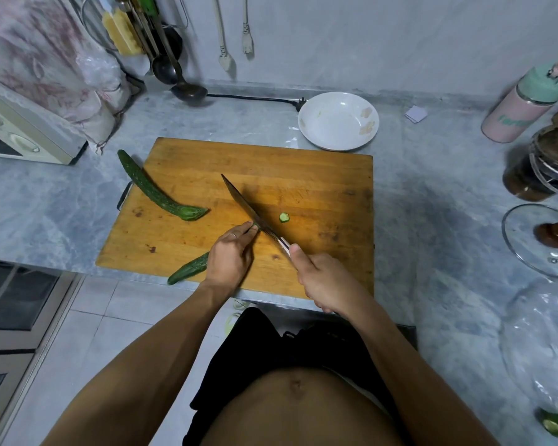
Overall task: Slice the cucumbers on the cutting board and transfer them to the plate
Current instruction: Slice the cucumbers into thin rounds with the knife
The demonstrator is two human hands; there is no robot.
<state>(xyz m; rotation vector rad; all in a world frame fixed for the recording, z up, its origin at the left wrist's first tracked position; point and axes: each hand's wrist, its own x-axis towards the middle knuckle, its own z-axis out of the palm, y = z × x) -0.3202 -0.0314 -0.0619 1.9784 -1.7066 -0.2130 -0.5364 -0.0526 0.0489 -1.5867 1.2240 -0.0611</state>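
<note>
Cucumber (190, 268) lay on the board (303, 175), its tail overhanging the near edge, as I watched remotely. My left hand (231, 257) pinned it, fingers curled over its cut end beside the knife (248, 206); my right hand (322, 281) gripped the handle. One slice (283, 217) lay cut; a second cucumber (155, 188) waited; the plate (306, 123) stood unfilled. I judged the flesh firm, the skin slippery: best held near the blade, fingertips tucked.

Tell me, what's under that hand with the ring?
Under the left hand lies a long green cucumber on the wooden cutting board. Its middle is covered; only its ends show.
</note>
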